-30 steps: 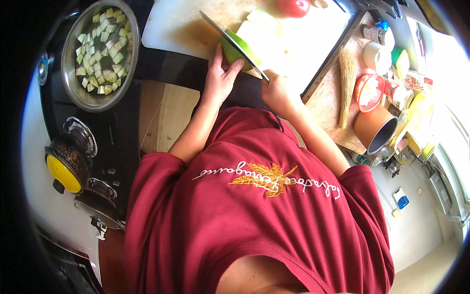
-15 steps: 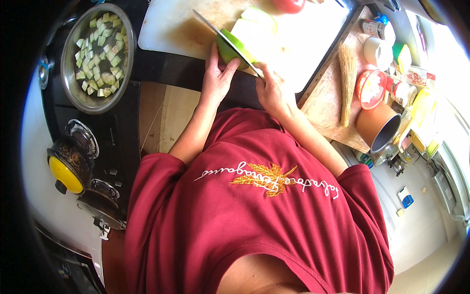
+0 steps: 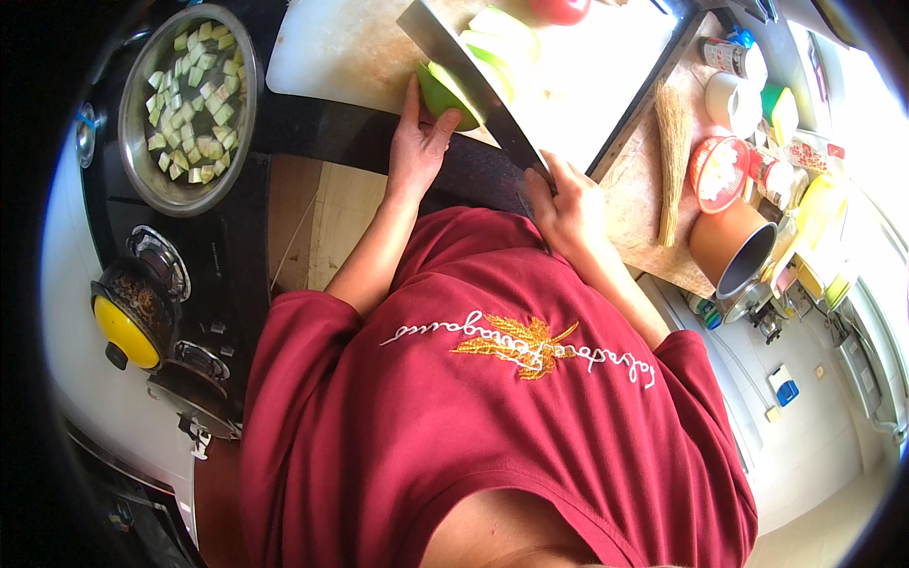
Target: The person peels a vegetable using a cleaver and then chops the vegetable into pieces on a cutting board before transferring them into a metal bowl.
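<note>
My right hand (image 3: 574, 201) is closed round the handle of a broad-bladed kitchen knife (image 3: 473, 80), its blade slanting up and left over the cutting board (image 3: 331, 57). With thumb and fingers my left hand (image 3: 421, 156) grips a green-skinned vegetable (image 3: 438, 99) at the board's near edge. The blade passes just right of this piece; whether they touch I cannot tell. Pale vegetable slices (image 3: 502, 43) with green rims lie behind the blade, partly washed out by glare. A red tomato (image 3: 561, 8) sits at the far edge of the view.
At left, a metal bowl (image 3: 248, 142) holds pale cubes in liquid beside a stove with a yellow-lidded pot (image 3: 123, 327). A straw whisk broom (image 3: 672, 161), a red strainer (image 3: 701, 175), a brown pot (image 3: 724, 237) and a white cup (image 3: 731, 101) stand at right.
The knife has come away from the vegetable's cut face, moving right and turning to show its broad side. My right hand has shifted right and nearer me; my left hand keeps its grip.
</note>
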Demonstrator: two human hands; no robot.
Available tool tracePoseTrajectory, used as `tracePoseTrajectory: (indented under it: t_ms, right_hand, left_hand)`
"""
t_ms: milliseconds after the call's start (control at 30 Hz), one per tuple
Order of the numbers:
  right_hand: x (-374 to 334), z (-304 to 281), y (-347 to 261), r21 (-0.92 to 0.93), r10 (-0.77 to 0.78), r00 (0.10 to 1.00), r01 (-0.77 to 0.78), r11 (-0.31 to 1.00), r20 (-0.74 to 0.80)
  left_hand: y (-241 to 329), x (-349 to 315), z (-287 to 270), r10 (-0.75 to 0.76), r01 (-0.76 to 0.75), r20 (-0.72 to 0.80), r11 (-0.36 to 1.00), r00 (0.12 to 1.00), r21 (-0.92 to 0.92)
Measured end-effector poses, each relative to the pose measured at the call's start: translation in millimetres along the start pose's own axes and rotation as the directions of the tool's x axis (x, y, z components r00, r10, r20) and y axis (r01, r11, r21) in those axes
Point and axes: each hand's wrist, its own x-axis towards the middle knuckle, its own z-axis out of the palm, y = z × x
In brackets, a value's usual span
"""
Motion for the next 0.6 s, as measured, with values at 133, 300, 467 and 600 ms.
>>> tracePoseTrajectory:
  t_ms: [133, 300, 467, 600]
  right_hand:
    - [-9, -11, -8, 0.032, -0.045, 0.998, 0.046, 0.998, -0.035]
    - [-13, -10, -12, 0.030, -0.053, 0.998, 0.053, 0.998, -0.021]
    - [-17, -5, -7, 0.013, -0.069, 0.997, 0.070, 0.997, -0.028]
    - [-18, -4, -6, -0.018, -0.075, 0.997, 0.075, 0.997, -0.011]
  left_hand:
    - [-6, 0, 5, -0.025, 0.023, -0.021, 0.996, 0.999, -0.087]
    - [-1, -1, 9, -0.007, 0.004, -0.029, 0.997, 1.000, -0.076]
    - [-5, 0, 4, -0.022, 0.027, 0.036, 0.993, 0.999, -0.119]
    - [-3, 0, 4, -0.029, 0.036, 0.053, 0.991, 0.998, -0.128]
